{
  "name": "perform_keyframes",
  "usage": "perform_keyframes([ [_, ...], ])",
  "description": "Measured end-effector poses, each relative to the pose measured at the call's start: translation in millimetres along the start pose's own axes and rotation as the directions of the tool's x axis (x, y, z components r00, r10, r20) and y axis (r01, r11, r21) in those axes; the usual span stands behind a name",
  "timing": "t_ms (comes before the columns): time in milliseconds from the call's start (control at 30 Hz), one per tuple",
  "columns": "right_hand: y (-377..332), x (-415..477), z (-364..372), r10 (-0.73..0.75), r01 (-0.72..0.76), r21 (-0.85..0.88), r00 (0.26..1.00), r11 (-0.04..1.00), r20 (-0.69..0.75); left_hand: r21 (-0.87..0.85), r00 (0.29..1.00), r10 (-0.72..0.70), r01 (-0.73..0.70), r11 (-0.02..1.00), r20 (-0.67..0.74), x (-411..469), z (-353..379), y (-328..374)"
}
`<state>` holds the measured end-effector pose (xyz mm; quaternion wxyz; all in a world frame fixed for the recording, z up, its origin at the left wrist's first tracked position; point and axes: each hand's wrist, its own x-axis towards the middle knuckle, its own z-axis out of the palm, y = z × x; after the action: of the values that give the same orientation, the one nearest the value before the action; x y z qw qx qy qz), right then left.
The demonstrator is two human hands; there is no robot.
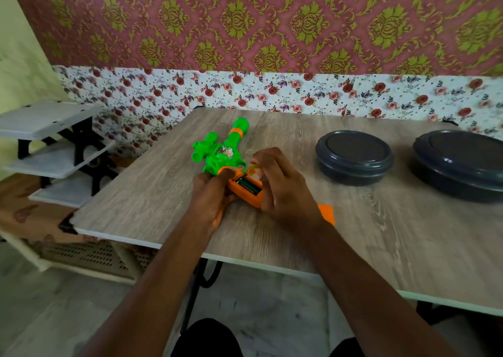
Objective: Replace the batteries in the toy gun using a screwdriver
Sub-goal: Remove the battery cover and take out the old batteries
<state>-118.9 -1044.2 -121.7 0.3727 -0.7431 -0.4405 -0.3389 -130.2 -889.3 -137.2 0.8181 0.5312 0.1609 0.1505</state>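
Glossy green-and-orange plastic toy gun [220, 152] lies on a matt wood-grain table [353, 234] (two smooth dark plastic containers [353, 158] nearby).

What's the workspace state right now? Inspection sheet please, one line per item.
Surface: wood-grain table, white edge, mostly bare.
Job's things: green toy gun lying flat; orange grip's battery compartment open, batteries visible inside; orange cover loose on the table beside the right wrist. Screwdriver: nothing seen.
Clutter: two dark lidded containers to the right.
Grippers: left hand steadies the grip; right hand works at the compartment.
Cables: nothing seen.
Surroundings: patterned wallpaper; white shelf rack to the left.
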Motion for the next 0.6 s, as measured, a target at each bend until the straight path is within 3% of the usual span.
perform_keyframes([
  [233, 9, 10, 11, 0.062, -0.055, 0.081, 0.994, 0.995, -0.086, 0.011, 1.0, -0.016, 0.015, 1.0, 0.025, -2, -1, 5],
  [600, 17, 32, 21, 0.203, -0.211, 0.246, 0.978, 0.946, 0.058, -0.023, 1.0, -0.013, 0.013, 1.0, -0.027, -1, 0, 3],
])
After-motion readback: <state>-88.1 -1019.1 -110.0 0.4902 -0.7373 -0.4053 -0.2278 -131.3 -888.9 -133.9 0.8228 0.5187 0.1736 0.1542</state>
